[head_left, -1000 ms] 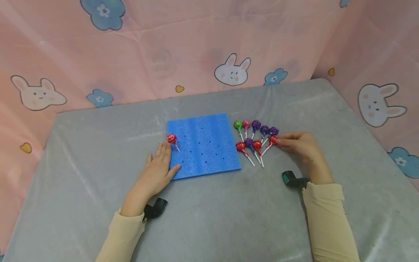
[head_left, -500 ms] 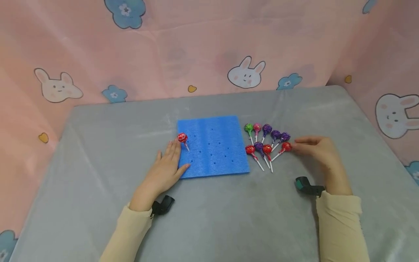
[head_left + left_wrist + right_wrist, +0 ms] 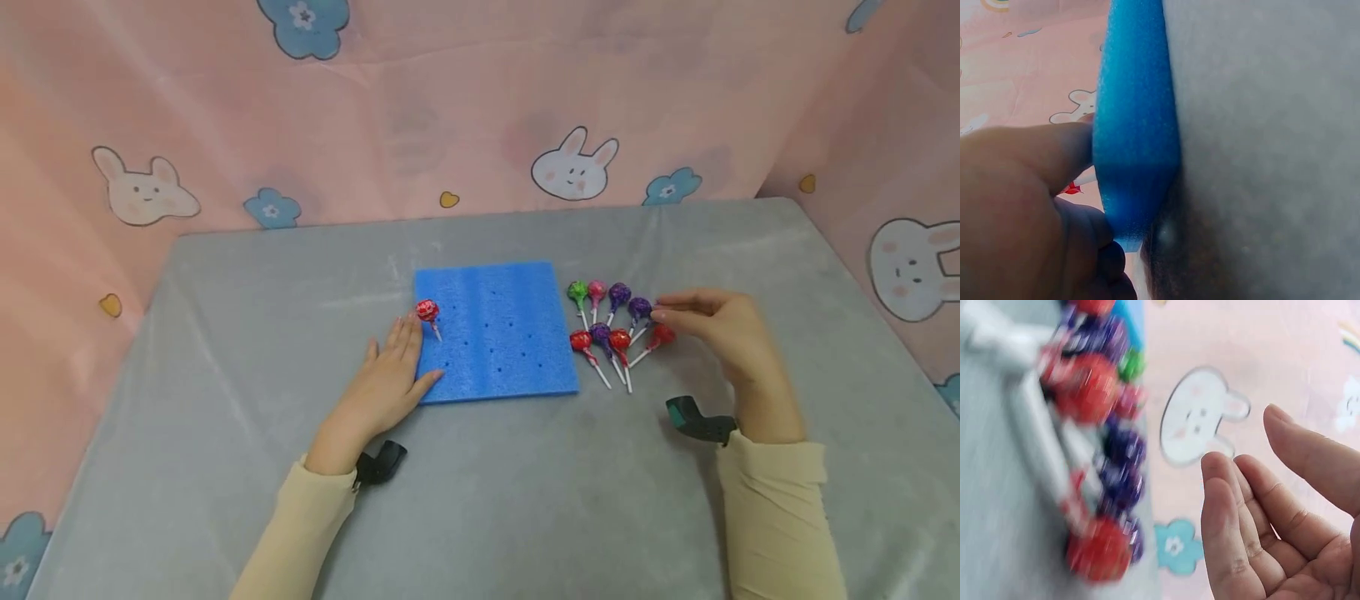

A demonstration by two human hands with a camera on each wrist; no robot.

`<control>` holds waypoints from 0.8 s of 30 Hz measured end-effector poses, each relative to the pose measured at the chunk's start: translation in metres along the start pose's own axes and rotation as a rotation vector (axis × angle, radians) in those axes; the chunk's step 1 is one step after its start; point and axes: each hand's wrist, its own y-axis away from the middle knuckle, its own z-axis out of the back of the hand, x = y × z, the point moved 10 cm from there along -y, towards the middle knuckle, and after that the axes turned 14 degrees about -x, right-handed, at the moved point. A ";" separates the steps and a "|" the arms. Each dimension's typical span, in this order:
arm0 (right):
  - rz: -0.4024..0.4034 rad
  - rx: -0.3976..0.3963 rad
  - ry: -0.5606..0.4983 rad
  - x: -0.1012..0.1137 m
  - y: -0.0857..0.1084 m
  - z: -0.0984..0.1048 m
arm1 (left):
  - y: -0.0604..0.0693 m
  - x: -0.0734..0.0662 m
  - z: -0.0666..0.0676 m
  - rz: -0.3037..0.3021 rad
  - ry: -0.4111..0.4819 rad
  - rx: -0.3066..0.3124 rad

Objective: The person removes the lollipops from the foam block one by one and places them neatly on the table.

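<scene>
My left hand [image 3: 382, 383] rests with straight fingers on the left edge of a blue foam block [image 3: 510, 375] dotted with small holes. One red lollipop [image 3: 427, 311] stands in that block, its stick leaning, close to my fingertips. To the right of the foam lies a bunch of lollipops: a green one [image 3: 577, 291], a pink one [image 3: 596, 290], several purple ones [image 3: 619, 293] and several red ones [image 3: 581, 340]. Over the right side of the bunch hovers my right hand [image 3: 723, 333], hiding part of it. In the right wrist view its thumb and fingers [image 3: 1297, 515] are apart, holding nothing.
A grey cloth [image 3: 525, 492] covers the table. Behind and at the sides hangs a pink curtain [image 3: 420, 108] printed with rabbits and flowers. Black cameras [image 3: 697, 421] are strapped to both wrists.
The right hand has let go of the rightmost red lollipop and moved up and left over the purple ones. The head view has shifted. The left hand stays on the foam.
</scene>
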 end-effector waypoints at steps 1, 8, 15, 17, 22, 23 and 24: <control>0.015 0.010 -0.018 0.004 0.000 -0.003 | 0.000 0.000 0.000 -0.002 -0.004 0.002; 0.091 0.076 -0.094 0.040 0.006 -0.025 | 0.000 0.001 0.000 0.006 -0.009 0.014; 0.155 0.160 -0.177 0.073 0.014 -0.059 | -0.001 0.003 0.000 0.010 -0.009 0.012; 0.166 0.176 -0.215 0.082 0.014 -0.067 | -0.001 0.003 0.000 0.011 -0.009 0.014; 0.171 0.208 -0.249 0.102 0.016 -0.086 | 0.000 0.004 -0.002 0.020 -0.012 0.025; 0.169 0.216 -0.249 0.104 0.017 -0.090 | 0.000 0.005 -0.002 0.023 -0.012 0.028; 0.171 0.223 -0.251 0.107 0.018 -0.094 | 0.000 0.005 -0.002 0.025 -0.012 0.030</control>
